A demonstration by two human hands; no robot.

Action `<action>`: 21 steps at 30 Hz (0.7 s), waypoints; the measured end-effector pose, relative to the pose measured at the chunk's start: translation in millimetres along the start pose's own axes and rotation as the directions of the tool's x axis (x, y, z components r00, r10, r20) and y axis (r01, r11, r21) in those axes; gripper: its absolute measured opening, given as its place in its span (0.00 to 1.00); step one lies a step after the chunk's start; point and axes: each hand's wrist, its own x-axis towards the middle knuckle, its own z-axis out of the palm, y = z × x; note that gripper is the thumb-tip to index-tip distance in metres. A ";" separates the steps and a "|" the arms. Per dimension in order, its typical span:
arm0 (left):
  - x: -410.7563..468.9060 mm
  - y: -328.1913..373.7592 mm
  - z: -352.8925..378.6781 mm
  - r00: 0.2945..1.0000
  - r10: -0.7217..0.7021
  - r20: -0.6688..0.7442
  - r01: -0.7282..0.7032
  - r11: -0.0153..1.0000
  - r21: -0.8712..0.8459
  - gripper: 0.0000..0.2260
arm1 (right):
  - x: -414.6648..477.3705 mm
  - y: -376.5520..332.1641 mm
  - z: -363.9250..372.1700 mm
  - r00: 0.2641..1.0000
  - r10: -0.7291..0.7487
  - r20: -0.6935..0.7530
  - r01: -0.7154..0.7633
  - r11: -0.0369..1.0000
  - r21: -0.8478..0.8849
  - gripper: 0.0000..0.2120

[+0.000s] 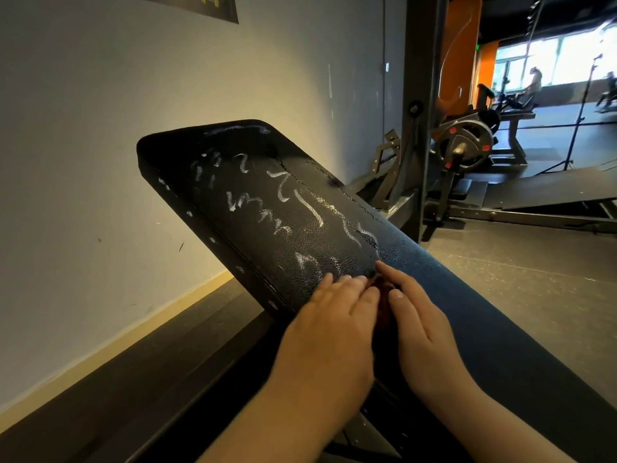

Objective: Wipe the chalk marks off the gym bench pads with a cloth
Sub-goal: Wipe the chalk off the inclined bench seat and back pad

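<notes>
Both hands lay flat with straight fingers, left hand [337, 315] and right hand [424, 324] pressing at the low end of the inclined bench pad [260, 255]. Chalk marks [283, 195] covered most of it above, so wiping looked barely begun. Dark cloth [384, 295] showed only between the hands.

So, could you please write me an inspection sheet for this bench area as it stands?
Surface: bench pad, black, grained, tilted upward.
Job's things: chalk marks, white, across most of the pad; cloth, dark reddish, mostly hidden between the hands.
Clutter: nothing seen.
Hands: left hand and right hand lie flat at the pad's lower end, fingers straight.
Cables: thin line down the grey wall, perhaps a cable.
Surroundings: weight plates; bright windows beyond.
</notes>
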 end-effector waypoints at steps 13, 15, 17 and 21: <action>7.0 -16.8 -6.6 0.998 -0.066 -0.022 0.066 0.997 -0.029 0.20 | -0.9 -0.9 1.1 1.000 -0.012 0.003 0.012 0.999 -0.052 0.27; 16.9 -32.2 -8.2 0.981 -0.174 -0.087 0.169 0.984 -0.065 0.21 | -0.9 -1.8 0.7 1.000 -0.009 0.004 0.009 0.997 -0.077 0.27; 20.7 -31.7 -10.0 0.969 -0.207 -0.136 0.203 0.978 -0.041 0.20 | -1.0 -1.5 0.3 1.000 -0.008 0.007 0.008 0.997 -0.082 0.27; 0.2 -6.0 0.5 0.999 -0.045 0.002 0.045 0.998 -0.043 0.19 | -1.5 0.1 1.4 1.000 -0.015 -0.005 0.014 0.998 -0.059 0.27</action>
